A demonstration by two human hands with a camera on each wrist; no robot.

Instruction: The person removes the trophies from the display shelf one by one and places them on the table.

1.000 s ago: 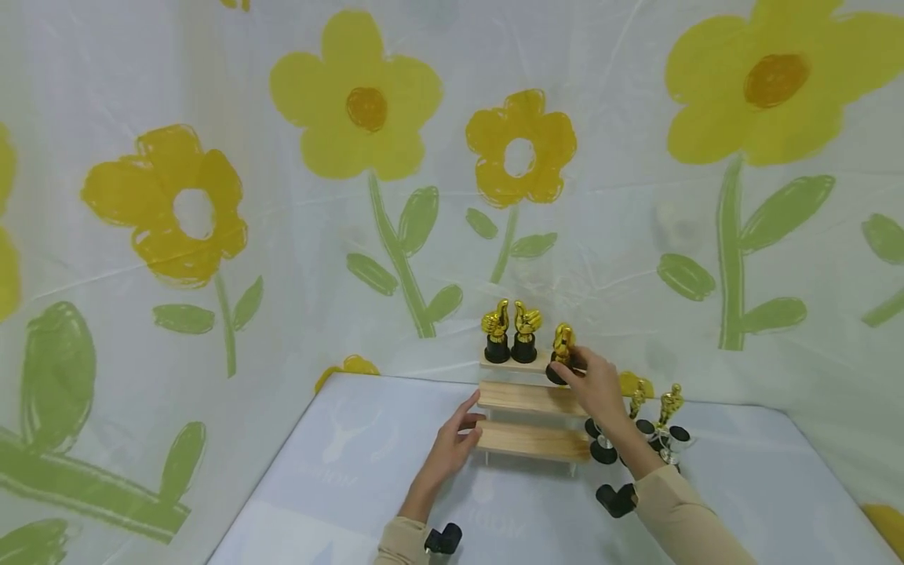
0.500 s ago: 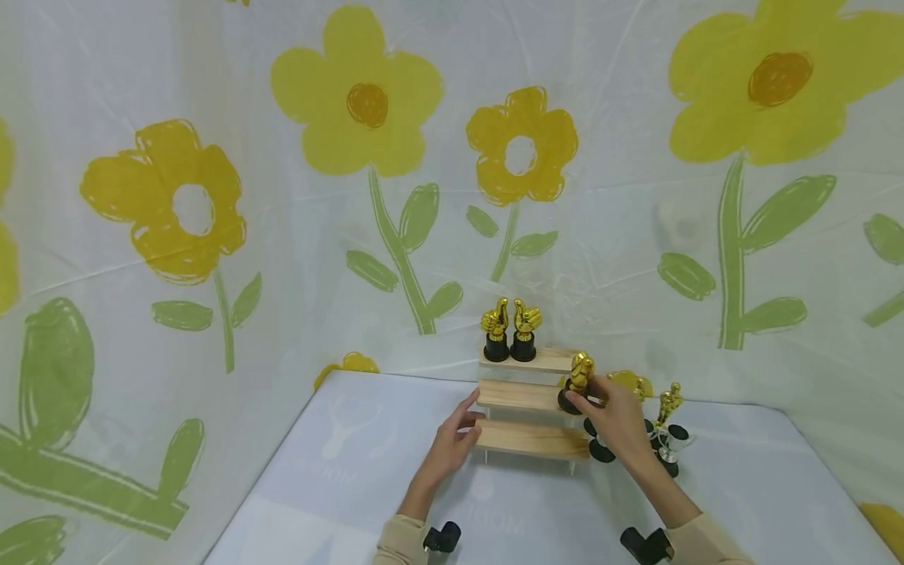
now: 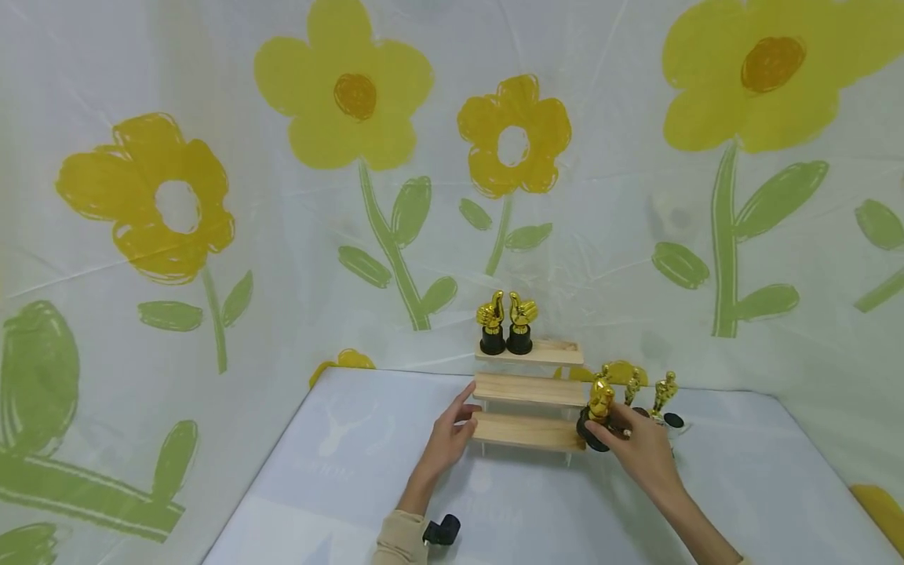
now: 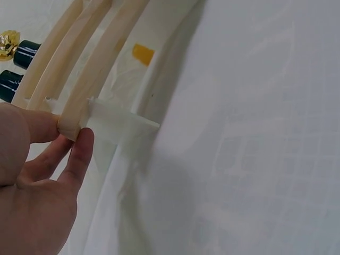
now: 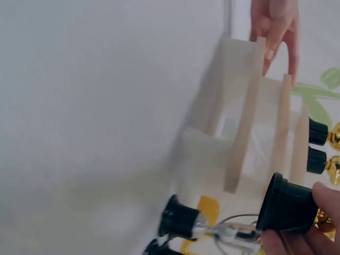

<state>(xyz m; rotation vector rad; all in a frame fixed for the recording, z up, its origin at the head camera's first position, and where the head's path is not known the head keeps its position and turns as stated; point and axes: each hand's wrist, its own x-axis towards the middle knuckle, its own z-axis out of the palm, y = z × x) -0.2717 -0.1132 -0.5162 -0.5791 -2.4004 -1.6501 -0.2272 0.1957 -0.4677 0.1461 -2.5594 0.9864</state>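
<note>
My right hand (image 3: 644,451) grips a gold trophy (image 3: 600,399) with a round black base, holding it just off the right end of a three-step wooden display shelf (image 3: 528,431). In the right wrist view the trophy's black base (image 5: 289,206) shows large, while its gold top is mostly hidden by the fingers. My left hand (image 3: 448,441) pinches the left end of the lowest board (image 4: 95,79) between thumb and fingers. Two gold thumbs-up trophies, one (image 3: 491,323) beside the other (image 3: 521,323), stand on the left half of the top board.
Right of the shelf stand gold figurine trophies (image 3: 665,392) and a silver cup trophy (image 5: 234,235), partly behind my right hand. The shelf rests on a white table (image 3: 339,471) near its back edge. A flower-printed curtain (image 3: 607,235) hangs behind.
My right hand has carried the gold trophy from the top board down and to the right, beside the shelf's lower boards. My left hand has kept its hold on the shelf.
</note>
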